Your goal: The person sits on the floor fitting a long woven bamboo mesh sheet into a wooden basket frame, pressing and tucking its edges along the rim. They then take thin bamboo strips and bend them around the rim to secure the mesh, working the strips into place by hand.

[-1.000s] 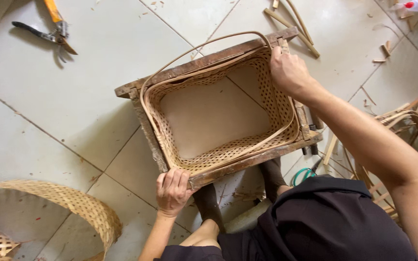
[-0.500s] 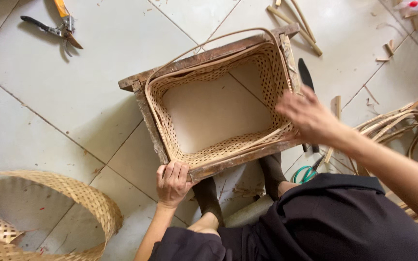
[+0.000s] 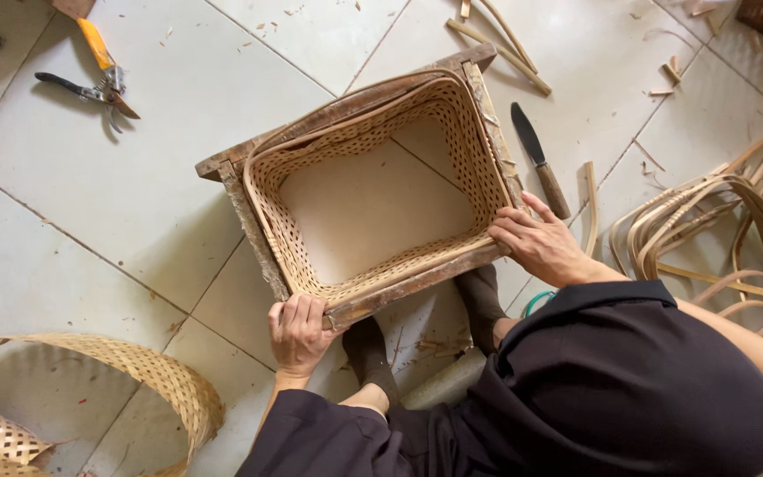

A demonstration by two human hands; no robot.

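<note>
One woven basket (image 3: 373,199) sits in a wooden frame (image 3: 222,168) on the tiled floor (image 3: 134,221). Left hand (image 3: 296,331) has a closed grip on the near corner, right hand (image 3: 540,243) presses the near right corner, probably to keep it steady. One knife (image 3: 539,159) at right, one pair of pliers (image 3: 90,79) far left.

Right hand (image 3: 540,243) now down on basket (image 3: 452,132) corner.

Pale tiled floor (image 3: 169,203). Woven basket in wooden frame (image 3: 373,190) at centre. Orange-handled cutters (image 3: 94,75) toward far left corner. Knife (image 3: 539,161) just right of frame. Cane strips (image 3: 717,230) at right edge. Woven band (image 3: 134,371) near left corner.
</note>
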